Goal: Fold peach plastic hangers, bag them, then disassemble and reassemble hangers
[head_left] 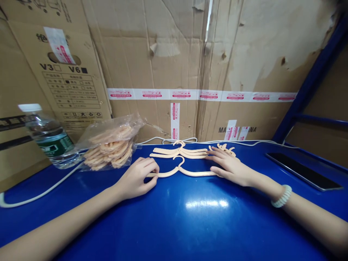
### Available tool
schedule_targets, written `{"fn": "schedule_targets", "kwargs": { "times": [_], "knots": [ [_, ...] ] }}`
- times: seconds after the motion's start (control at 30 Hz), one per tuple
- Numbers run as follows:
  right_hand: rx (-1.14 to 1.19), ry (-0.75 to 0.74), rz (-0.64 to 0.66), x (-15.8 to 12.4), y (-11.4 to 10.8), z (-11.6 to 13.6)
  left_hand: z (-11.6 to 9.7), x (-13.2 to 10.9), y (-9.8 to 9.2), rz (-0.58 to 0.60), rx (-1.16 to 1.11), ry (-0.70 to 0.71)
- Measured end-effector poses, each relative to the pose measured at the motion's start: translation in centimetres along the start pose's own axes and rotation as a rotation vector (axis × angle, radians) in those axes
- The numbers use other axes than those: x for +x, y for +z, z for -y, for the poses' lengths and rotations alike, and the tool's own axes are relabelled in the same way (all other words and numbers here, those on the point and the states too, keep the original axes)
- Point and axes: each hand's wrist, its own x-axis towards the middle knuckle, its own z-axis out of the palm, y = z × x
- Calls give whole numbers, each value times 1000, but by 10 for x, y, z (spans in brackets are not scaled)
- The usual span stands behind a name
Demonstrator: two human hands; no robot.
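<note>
A peach-coloured clothes hanger (167, 174) lies flat on the blue table, its hook pointing away from me. My left hand (140, 177) pinches the hanger's left end between thumb and fingers. Over its right end rests my right hand (231, 165), fingers spread, the thumb at the hanger's tip and the other fingertips by the hangers behind. Just beyond lies a small stack of like hangers (165, 152), hooks also pointing away. More hanger pieces (223, 148) show behind my right hand, partly hidden by it.
A clear plastic bag (108, 145) of folded peach pieces sits at the left, beside a water bottle (54, 139). A dark phone (301, 170) lies at the right. White cable (43, 197) runs along the left and back. Cardboard boxes (152, 65) stand behind the blue table (174, 228).
</note>
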Motion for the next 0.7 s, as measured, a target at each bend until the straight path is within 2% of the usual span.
{"fn": "schedule_targets", "kwargs": {
  "times": [0.1, 0.2, 0.37, 0.57, 0.7],
  "knots": [
    [10, -6, -76, -4, -3, -9, 9, 2, 1, -62, -59, -115],
    [1, 5, -172, -3, -8, -19, 28, 4, 5, -128, -73, -204],
    [11, 26, -336, -1, -14, -30, 54, 5, 14, -136, -77, -266],
    [40, 177, -452, -5, -22, -41, 56, 3, 18, -100, -73, -280],
    [54, 204, -446, -8, -26, -52, 54, 2, 19, -52, -78, -296]
  ]
}}
